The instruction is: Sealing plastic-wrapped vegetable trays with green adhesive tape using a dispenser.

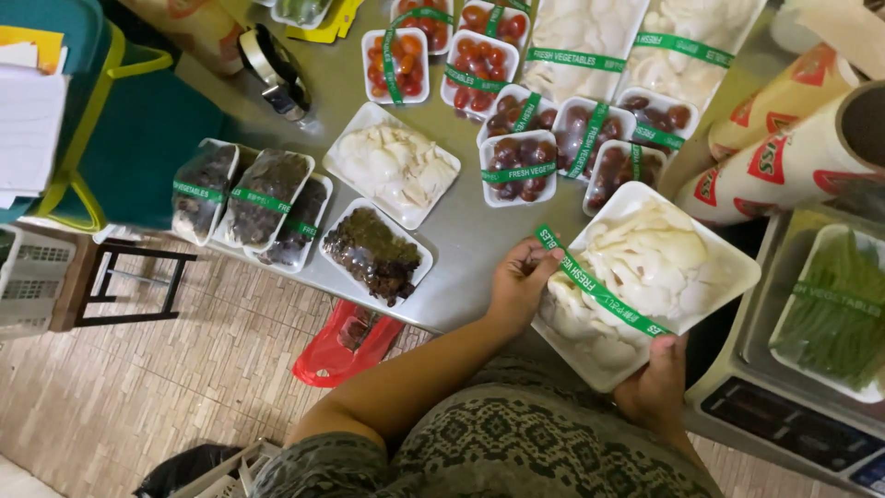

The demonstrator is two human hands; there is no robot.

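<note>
Both hands hold one white foam tray (728, 267) of pale sliced mushrooms at the steel table's (461, 240) edge: left hand (518, 284) pinches the green band (599, 288), right hand (656, 383) cups the underside. It looks light, flimsy, film-slick; best supported from beneath.

Light: even, bright, from overhead | Glare: soft sheen on the grey metal tabletop (461, 244) and the clear film over the white foam trays | Shadows: faint, short | Focus: sharp centre, slight softness and wide-angle bending at edges
</note>
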